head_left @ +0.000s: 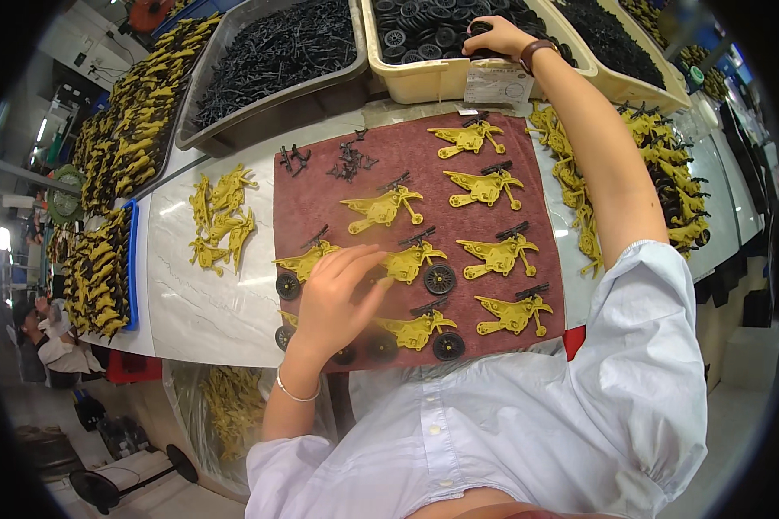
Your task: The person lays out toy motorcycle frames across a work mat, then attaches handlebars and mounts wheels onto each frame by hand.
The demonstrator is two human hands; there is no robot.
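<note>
Left hand (329,298), fingers apart, is over yellow bikes (415,258), near left on a maroon cloth (307,201). Right hand (502,39) curls at the far bin (424,84) of black wheels (395,38); I cannot tell whether it grips any.

We see a toy-assembly workshop: our white, grey-veined bench (169,277) carries rows of yellow plastic motorbike bodies (497,257), near a cream plastic bin (420,87) heaped with round black wheels (445,37).
</note>
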